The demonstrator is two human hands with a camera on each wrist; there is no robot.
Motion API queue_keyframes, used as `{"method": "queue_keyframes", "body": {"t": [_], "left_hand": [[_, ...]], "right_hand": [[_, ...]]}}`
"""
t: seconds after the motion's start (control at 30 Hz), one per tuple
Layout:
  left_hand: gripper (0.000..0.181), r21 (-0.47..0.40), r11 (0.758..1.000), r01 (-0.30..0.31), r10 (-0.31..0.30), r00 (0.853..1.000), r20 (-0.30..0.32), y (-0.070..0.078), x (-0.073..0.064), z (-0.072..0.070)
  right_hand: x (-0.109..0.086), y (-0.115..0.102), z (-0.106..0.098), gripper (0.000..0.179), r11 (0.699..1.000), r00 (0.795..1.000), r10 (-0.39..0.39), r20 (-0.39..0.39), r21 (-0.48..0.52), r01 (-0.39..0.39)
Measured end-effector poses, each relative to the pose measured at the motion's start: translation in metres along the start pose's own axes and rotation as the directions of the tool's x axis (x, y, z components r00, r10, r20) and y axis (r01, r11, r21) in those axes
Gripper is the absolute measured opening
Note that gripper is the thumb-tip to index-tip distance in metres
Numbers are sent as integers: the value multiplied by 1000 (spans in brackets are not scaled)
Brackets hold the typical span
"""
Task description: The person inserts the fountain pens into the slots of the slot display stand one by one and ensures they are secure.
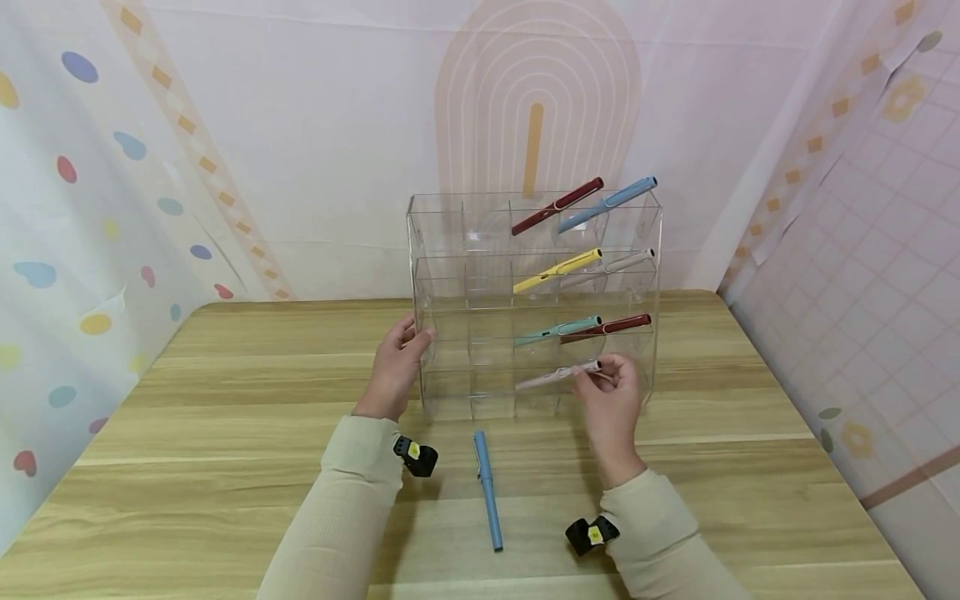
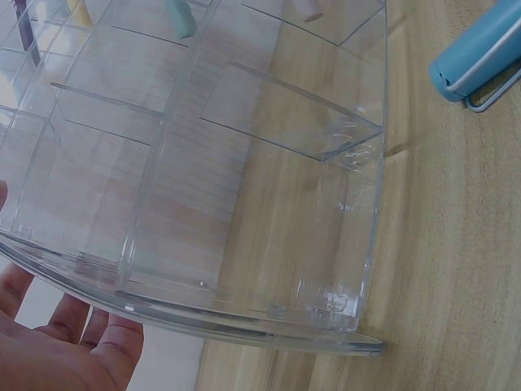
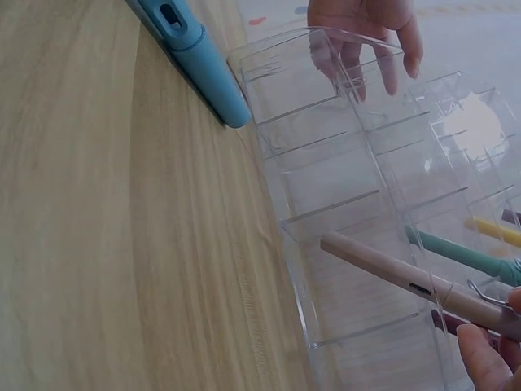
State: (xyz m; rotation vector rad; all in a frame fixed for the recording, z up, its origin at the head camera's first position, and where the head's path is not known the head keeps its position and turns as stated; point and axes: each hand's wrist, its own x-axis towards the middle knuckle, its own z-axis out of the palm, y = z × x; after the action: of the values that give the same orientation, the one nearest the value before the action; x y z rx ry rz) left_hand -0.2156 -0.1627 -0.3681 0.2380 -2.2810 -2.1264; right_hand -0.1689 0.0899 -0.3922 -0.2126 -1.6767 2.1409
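Observation:
A clear acrylic pen rack (image 1: 442,407) with tiered compartments stands on the table. My left hand (image 1: 396,367) holds its left side wall, thumb at the front and the other fingers along the outside, as the left wrist view (image 2: 69,346) also shows. At the lowest tier, my right hand (image 1: 613,408) pinches a pale pink pen (image 1: 547,381) near its capped end. The pen lies tilted, its lower end over a compartment right of the middle. A blue pen (image 1: 487,492) lies on the table in front of the rack, between my forearms.
Higher tiers hold tilted pens in the right-hand columns: dark red (image 1: 555,207) and light blue (image 1: 611,204) on top, yellow (image 1: 558,271) and pale grey (image 1: 626,262) below, then mint green (image 1: 562,330) and dark red (image 1: 611,327). A patterned curtain (image 1: 337,125) hangs behind the wooden table (image 1: 225,467).

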Motion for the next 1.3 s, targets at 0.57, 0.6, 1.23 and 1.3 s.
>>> {"method": "queue_keyframes", "body": {"t": [0.57, 0.6, 1.23, 1.3], "left_hand": [[48, -2, 1000, 7, -7, 1000, 4, 2, -2, 0], [48, -1, 1000, 7, -7, 1000, 3, 1, -2, 0], [49, 1, 1000, -3, 3, 1000, -9, 0, -2, 1], [49, -3, 1000, -2, 2, 1000, -9, 0, -2, 1]], "right_hand": [[-4, 6, -4, 25, 990, 999, 8, 34, -139, -3], [-5, 6, -5, 25, 989, 999, 12, 35, -145, -7], [-10, 7, -10, 25, 980, 999, -5, 51, -200, 16], [-11, 7, -11, 26, 979, 998, -3, 64, -205, 17]]}}
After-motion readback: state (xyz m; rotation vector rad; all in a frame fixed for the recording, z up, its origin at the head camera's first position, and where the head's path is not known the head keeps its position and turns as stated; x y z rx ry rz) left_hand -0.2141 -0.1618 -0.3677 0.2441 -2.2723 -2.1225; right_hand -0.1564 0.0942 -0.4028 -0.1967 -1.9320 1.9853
